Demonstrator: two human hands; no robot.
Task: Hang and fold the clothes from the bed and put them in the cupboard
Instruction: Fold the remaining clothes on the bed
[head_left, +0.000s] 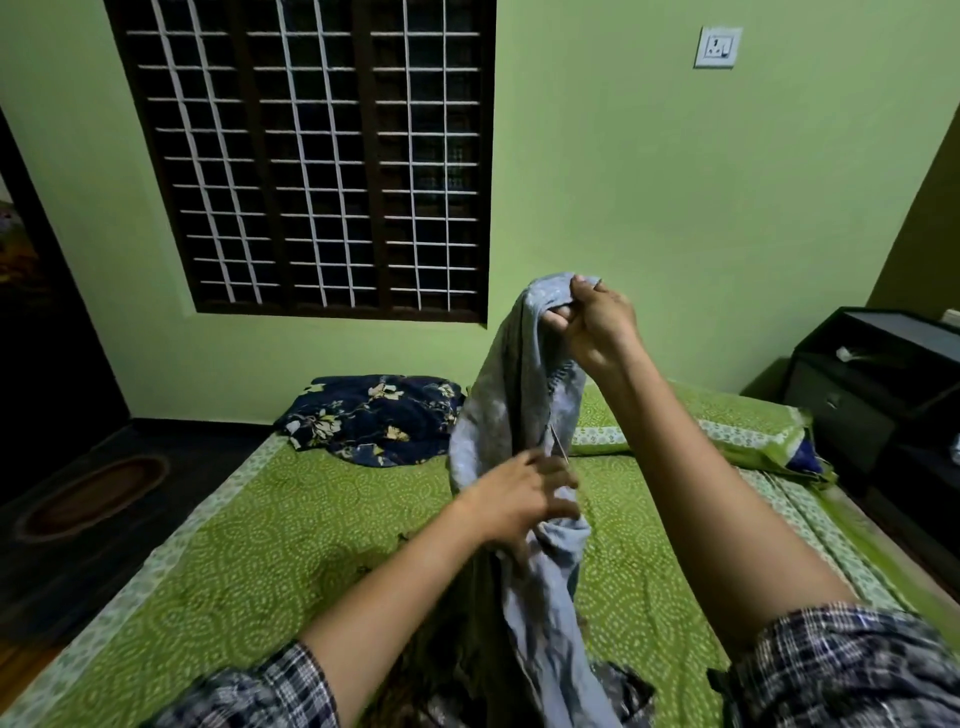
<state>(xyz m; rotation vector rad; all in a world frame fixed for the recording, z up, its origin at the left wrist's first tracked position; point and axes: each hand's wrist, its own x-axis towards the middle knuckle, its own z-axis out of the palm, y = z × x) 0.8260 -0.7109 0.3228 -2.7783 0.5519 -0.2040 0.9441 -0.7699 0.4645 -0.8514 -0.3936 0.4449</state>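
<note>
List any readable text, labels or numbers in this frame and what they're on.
No readable text anywhere in the frame.
wall socket plate: no legible marking, too small to tell.
grey-blue garment: pale print only, no lettering visible.
bed sheet and floral pillow: patterns only.

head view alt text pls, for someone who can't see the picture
A person's right hand pinches the top of a pale blue-grey garment and holds it up over a bed with a green patterned sheet, while the left hand, blurred, touches the cloth lower down. Navy floral bedding lies at the bed's far end under a barred window.
</note>
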